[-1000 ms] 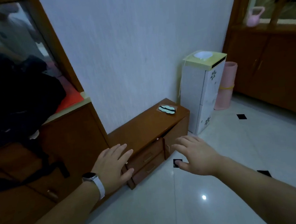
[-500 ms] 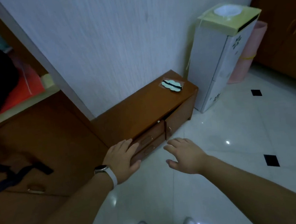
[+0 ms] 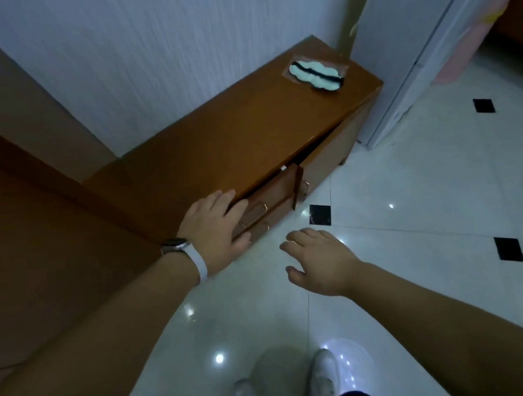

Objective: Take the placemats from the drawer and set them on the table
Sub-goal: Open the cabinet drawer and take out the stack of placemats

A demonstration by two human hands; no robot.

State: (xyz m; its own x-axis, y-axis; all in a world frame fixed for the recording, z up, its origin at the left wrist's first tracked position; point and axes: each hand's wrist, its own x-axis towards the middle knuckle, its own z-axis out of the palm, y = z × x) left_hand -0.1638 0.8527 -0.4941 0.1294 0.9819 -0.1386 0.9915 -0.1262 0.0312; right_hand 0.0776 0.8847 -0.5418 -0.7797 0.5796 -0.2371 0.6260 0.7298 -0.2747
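Note:
A low brown wooden cabinet (image 3: 216,144) stands against the white wall. Its front holds two stacked drawers (image 3: 269,193) with metal handles, and a small door (image 3: 324,159) to their right that stands slightly ajar. My left hand (image 3: 215,228), with a white-strapped watch on the wrist, lies flat with fingers spread over the left end of the upper drawer front. My right hand (image 3: 318,259) hovers open above the floor in front of the drawers, holding nothing. No placemats are in sight.
A pale eye mask in a clear packet (image 3: 316,74) lies on the cabinet's right end. A white appliance (image 3: 416,52) stands right of the cabinet, a taller brown cabinet (image 3: 32,238) to the left. The glossy white tiled floor (image 3: 416,213) has black diamond insets; my white shoes (image 3: 324,375) show below.
The view has tilted down and come closer to the low cabinet. My left hand has moved onto the upper drawer front. My right hand has dropped lower, in front of the drawers.

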